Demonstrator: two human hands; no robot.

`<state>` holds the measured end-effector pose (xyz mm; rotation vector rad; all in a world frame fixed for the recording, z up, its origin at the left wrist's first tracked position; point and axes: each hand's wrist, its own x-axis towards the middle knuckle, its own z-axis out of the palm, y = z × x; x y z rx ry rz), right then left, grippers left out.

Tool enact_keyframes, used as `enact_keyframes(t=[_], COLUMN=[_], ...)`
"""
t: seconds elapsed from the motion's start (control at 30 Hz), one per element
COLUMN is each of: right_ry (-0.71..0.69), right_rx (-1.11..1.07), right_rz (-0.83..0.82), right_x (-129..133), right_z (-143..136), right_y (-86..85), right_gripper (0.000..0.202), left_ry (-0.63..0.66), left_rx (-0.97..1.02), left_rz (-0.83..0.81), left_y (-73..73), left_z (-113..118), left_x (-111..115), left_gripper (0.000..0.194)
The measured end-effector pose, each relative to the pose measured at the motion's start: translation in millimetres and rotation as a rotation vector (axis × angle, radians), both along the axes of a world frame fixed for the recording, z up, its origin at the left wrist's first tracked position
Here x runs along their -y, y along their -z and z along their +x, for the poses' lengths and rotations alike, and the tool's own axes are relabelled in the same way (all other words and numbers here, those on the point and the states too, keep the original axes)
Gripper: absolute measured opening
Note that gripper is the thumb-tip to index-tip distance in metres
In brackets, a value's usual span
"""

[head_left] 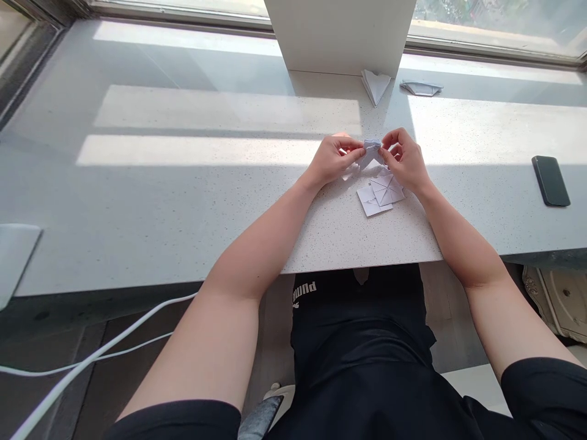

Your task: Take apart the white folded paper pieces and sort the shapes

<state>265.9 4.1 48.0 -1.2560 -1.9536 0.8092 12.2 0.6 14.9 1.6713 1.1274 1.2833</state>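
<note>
Head view: one small folded white paper piece (372, 144) is pinched by the left hand (340, 157) at its left edge and the right hand (405, 160) at its right edge, just beyond flat, crisply creased paper squares (387, 190) lying overlapped on a pale, smooth, speckled counter (192, 214).

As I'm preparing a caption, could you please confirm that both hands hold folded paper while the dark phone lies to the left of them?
Not quite: the head view shows the dark phone lying to the right of the left hand and right hand, which do both hold folded paper.
</note>
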Motion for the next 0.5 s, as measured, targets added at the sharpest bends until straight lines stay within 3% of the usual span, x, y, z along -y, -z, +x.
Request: enact_keyframes(t=[0.17,0.33,0.5], right_ry=[-0.029,-0.022,-0.03], right_rx=[-0.034,-0.018,-0.002], right_rz=[0.05,0.04,0.037], right_x=[-6.2,-3.8,-1.5], right_z=[4.1,3.7,3.4], right_y=[11.1,8.5,4.6], right_gripper=[0.054,0.057,0.051], left_ry=[0.007,-0.002,-0.004], left_rx=[-0.099,-0.17,-0.197], left_rz=[0.007,0.08,0.12], left_y=[1.0,4.2,6.1], left_z=[-0.2,-0.3,0.9], left_x=[4.6,5.9,4.0], left_gripper=[0.03,0.047,0.044])
